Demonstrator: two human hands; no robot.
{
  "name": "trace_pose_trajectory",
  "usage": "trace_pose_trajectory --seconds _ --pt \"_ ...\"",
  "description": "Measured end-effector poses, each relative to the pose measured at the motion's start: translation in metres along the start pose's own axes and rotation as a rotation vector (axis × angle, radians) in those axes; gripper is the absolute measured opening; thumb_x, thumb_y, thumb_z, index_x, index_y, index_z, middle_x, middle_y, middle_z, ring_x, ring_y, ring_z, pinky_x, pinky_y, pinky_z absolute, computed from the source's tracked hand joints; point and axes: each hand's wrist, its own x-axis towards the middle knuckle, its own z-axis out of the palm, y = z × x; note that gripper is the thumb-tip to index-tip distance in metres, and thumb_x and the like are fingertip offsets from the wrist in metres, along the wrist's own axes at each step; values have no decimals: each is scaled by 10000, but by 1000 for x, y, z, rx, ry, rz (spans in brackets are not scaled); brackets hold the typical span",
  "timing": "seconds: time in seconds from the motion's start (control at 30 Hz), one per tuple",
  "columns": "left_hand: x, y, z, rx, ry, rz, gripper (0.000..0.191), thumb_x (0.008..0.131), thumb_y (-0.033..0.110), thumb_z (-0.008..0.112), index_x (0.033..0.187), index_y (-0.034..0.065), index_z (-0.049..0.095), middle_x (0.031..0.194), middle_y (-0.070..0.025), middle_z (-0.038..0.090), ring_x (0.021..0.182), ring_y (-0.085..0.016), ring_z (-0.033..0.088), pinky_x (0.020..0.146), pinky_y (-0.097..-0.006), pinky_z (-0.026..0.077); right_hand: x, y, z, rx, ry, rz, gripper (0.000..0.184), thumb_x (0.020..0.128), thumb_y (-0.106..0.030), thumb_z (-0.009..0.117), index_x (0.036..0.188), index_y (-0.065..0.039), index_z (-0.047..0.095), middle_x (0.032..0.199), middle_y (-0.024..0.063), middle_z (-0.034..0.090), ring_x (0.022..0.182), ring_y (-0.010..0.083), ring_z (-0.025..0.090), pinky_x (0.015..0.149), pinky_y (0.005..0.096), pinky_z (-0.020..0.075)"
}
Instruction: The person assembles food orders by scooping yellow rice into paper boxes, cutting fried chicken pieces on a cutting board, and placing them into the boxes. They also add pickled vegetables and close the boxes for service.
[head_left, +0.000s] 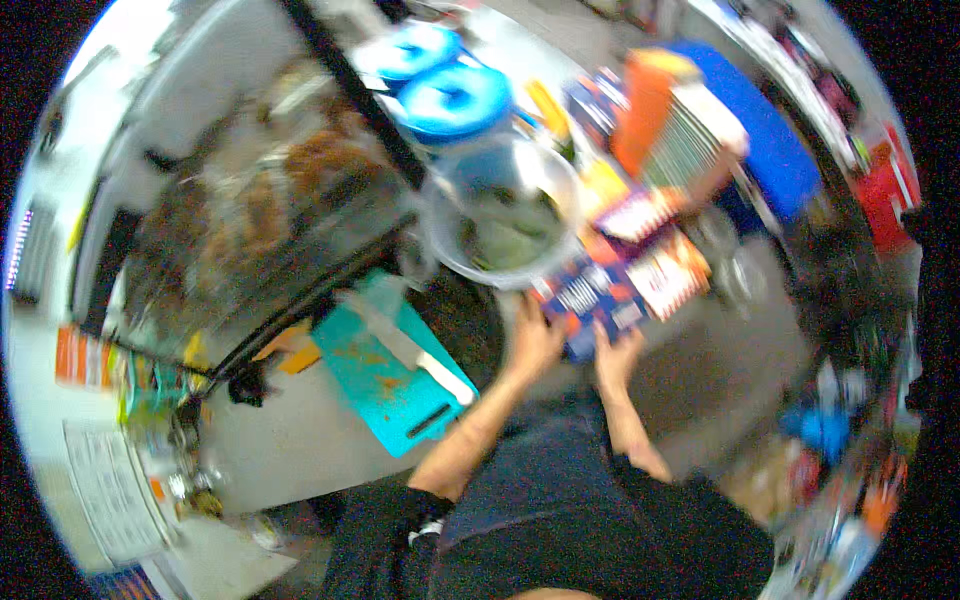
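Low in front of my body, both hands are on a dark blue and orange printed packet (589, 300). My left hand (536, 337) grips its left edge, and my right hand (619, 352) has it at the near right corner, thumb on top. Just beyond the packet stands a clear plastic tub (439, 247) with something dull green inside. A white and orange packet (667, 277) lies against the far right side of the blue one. Motion blur hides the print and finer detail.
A teal cutting board (360, 360) carries a white-handled knife (442, 379). Left of the tub is a black-framed, glass-walled tank (315, 300) with brown contents. Two blue-topped containers (454, 101) stand behind the tub. An orange box (641, 112) and a blue bin (772, 142) are at right.
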Motion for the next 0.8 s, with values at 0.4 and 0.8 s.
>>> trace_pose_trajectory --seconds 0.4,0.8 --pt "-39 48 -123 -10 -462 66 832 926 459 666 1552 32 323 1462 -265 478 1298 -417 526 1099 -467 435 14 -21 -49 192 267 -57 501 1068 -354 486 1288 95 485 1220 211 584 1077 268 564 964 402 467" --pt "-179 2 -311 -656 585 216 405 920 60 725 1307 4 620 1203 -126 714 1027 -168 682 880 -319 545 -230 -217 191 -15 -619 -1067 546 821 26 711 1293 10 439 1292 206 565 1060 284 589 894 337 469"
